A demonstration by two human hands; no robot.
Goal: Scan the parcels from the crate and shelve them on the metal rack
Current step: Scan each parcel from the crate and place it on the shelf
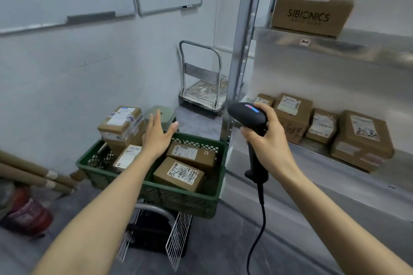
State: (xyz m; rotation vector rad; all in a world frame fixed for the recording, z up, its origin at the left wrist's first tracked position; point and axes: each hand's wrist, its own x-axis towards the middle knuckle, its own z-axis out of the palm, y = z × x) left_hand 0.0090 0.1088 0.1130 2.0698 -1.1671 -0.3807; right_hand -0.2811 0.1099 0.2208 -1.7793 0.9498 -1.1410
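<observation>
Left hand: the left hand was open, fingers straight and spread, held over the green crate; it gripped nothing, and I could not tell whether it touched anything
Right hand: the right hand was wrapped round the handle of the black barcode scanner, head pointing to 9 o'clock, cable hanging to 6 o'clock
Crate: it sat at 6 o'clock of frame centre on a wire cart, with the metal rack at its 3 o'clock
Parcels to do: the handwritten-label parcel lay nearest, tilted; the flat brown parcel lay just behind it at 12 o'clock; the slim white-label parcel leaned at 9 o'clock; the taped parcel sat highest, at 10 o'clock, propped on the crate's rim
Parcels done: four shelved parcels stood in a row on the lower shelf; a SIBIONICS carton stood on the shelf above
Handling (judged): small corrugated boxes, stiff, likely light enough for one hand; the card was dry, the tape bands slicker; contents unknown, so treat as fragile
Hold (judged): span the short sides from above, thumb against fingers, leaving the label face clear for the scanner
Risk (judged): the taped parcel looked poorly seated and could slide if its neighbours were pulled first
</observation>
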